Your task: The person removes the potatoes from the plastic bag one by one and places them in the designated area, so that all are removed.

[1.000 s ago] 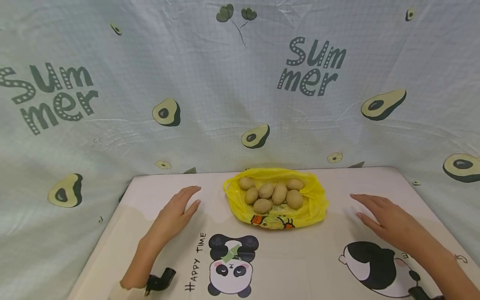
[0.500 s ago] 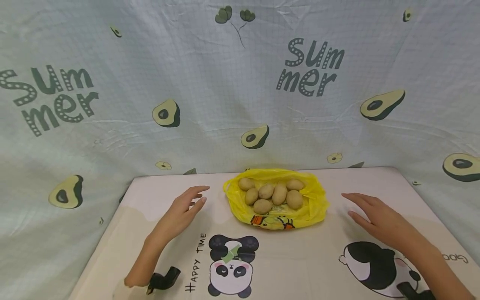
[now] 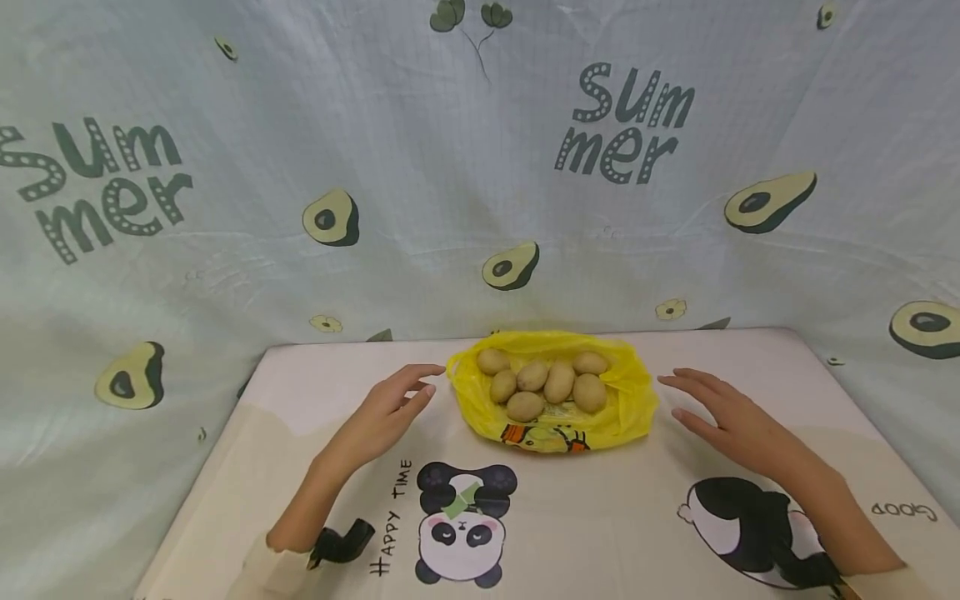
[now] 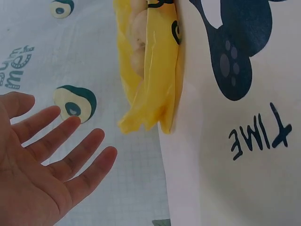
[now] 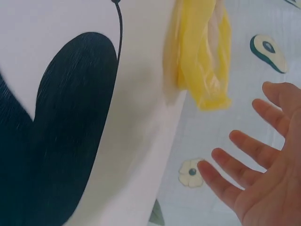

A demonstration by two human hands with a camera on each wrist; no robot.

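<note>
1. bench [image 3: 592, 517]: bears the yellow bag [image 3: 628, 412] near its far edge.
2. yellow bag: mouth gaping, presumably spread by its load.
3. left hand [image 3: 386, 414], right hand [image 3: 735, 423]: flank the bag, apart; each grip fingers-spread, empty.
4. potatoes [image 3: 558, 383]: clustered inside, apparently corralled by its sides.

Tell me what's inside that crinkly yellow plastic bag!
Seven oval, light-brown potatoes show through the open top of the crinkly yellow plastic bag. They cover part of its bottom, so whatever may lie beneath them can't be seen.

potatoes [image 3: 558, 382] in yellow bag [image 3: 632, 418] | left grip [image 3: 384, 417]; right grip [image 3: 738, 427]: near opposite bag ends
</note>
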